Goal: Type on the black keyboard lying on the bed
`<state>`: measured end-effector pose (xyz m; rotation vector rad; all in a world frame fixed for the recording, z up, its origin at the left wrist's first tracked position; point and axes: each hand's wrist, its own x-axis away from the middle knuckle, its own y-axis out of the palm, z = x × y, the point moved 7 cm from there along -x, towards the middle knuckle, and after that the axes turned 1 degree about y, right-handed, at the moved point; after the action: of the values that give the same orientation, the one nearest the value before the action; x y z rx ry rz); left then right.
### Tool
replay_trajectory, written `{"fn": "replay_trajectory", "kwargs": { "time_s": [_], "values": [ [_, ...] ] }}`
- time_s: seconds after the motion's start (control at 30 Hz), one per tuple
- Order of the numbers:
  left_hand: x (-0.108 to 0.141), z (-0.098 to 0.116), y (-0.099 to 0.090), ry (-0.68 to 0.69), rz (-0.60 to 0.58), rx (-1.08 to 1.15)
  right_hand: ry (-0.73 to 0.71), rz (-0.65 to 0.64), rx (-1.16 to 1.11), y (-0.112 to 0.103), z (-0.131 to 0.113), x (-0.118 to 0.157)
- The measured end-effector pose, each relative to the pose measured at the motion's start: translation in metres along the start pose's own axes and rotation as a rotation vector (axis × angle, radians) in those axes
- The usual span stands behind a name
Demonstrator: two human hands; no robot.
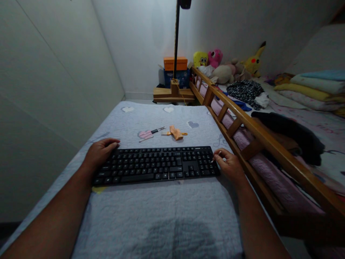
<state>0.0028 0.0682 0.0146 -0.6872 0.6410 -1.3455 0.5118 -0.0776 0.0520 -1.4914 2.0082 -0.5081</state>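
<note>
The keyboard [157, 166] is laid flat on the quilted cover [161, 216], its keys seemingly all in place, and how much has been done cannot be told. A thin stick [217, 155] is pinched over its 3 o'clock end by the right hand [230, 166]; its 10 o'clock corner is touched by the left hand [99, 154], grip unclear. Toward 1 o'clock, the brush [167, 133] and orange cloth [176, 133] are left unheld.

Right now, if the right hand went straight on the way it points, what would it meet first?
Probably the keyboard's number pad: the thin stick in the right hand seems to reach it already. Depth is unclear, so the hand might pass just above the keys.
</note>
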Motion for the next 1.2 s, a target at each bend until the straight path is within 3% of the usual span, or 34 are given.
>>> {"fn": "replay_trajectory", "kwargs": {
  "time_s": [0.3,0.87,1.2],
  "values": [
    [-0.0014,-0.0032,-0.0002,0.009,0.01,0.001,-0.009,0.057,0.013,-0.0009,-0.0014,0.0011],
    [-0.0017,-0.001,0.0002,0.005,0.01,-0.018,-0.042,0.048,0.02,0.0065,-0.0037,0.003],
    [0.0004,0.0026,-0.0009,0.018,-0.006,-0.002,-0.018,0.047,0.069,-0.0024,-0.0018,0.0034]
  ]
}}
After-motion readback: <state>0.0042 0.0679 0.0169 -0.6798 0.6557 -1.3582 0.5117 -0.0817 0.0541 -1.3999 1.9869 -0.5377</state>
